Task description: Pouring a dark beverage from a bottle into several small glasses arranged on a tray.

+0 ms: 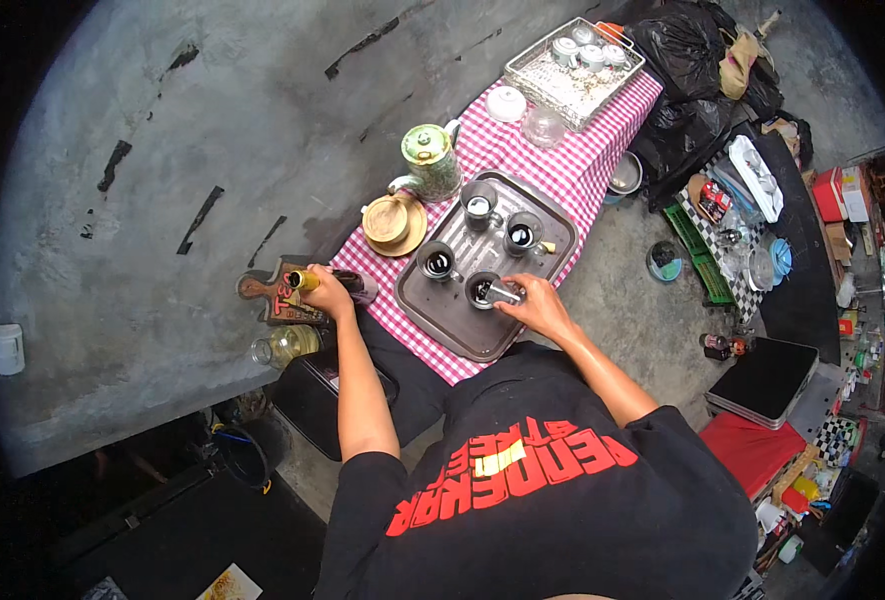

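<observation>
My right hand (541,306) grips a small clear glass (507,293), tipped over the mouth of a glass mug (478,282) with dark contents. That mug stands at the near end of a brown serving tray (442,315). Three more glass mugs with dark contents are on the tray: one at the left (436,262), one at the back (478,202) and one at the right (523,234), which has a spoon handle (548,247) beside it. Off the tray's left side, my left hand (328,294) is closed around a dark bottle (352,283) with a gold neck.
A green enamel pot (431,161) and a wooden cup on a saucer (388,221) stand left of the tray on a checked tablecloth (480,135). Behind sit a wire basket (562,90) with white cups, a white bowl (505,103) and a glass jar (543,127). Another jar (292,345) stands near my left forearm.
</observation>
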`<act>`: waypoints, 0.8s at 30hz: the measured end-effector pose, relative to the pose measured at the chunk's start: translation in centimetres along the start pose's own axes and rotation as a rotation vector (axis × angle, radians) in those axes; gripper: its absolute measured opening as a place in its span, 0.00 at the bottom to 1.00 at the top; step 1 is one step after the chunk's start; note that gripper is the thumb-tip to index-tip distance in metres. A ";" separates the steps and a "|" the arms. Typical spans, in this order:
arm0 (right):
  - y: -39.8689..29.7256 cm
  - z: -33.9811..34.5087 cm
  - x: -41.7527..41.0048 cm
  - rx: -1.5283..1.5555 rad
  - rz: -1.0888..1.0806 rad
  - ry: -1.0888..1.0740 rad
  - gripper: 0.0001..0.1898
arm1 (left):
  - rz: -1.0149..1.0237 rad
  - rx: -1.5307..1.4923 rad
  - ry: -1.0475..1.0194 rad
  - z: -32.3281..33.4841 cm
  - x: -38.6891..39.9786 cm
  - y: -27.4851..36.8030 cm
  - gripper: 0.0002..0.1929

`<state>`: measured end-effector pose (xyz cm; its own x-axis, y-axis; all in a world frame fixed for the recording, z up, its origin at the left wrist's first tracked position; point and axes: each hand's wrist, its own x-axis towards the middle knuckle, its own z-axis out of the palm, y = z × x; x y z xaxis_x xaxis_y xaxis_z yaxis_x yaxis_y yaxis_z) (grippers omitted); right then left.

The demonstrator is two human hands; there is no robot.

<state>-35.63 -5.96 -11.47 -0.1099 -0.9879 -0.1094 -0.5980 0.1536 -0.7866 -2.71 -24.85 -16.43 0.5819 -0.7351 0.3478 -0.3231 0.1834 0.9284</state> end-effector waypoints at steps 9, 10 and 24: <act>-0.2 -1.0 0.6 0.136 0.080 -0.050 0.29 | 0.021 0.053 -0.028 -0.6 -0.1 1.8 0.09; 0.3 -1.0 0.7 0.105 0.021 -0.035 0.29 | 0.003 0.016 -0.016 -0.6 -0.1 2.0 0.09; -0.9 -2.8 1.8 0.229 -0.147 0.035 0.28 | -0.059 -0.266 -0.087 -2.6 0.2 8.7 0.07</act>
<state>-37.52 -7.80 -9.30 -0.0649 -0.9973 0.0342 -0.4147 -0.0042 -0.9099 -3.43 -21.69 -7.90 0.5238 -0.8009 0.2903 -0.0767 0.2950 0.9524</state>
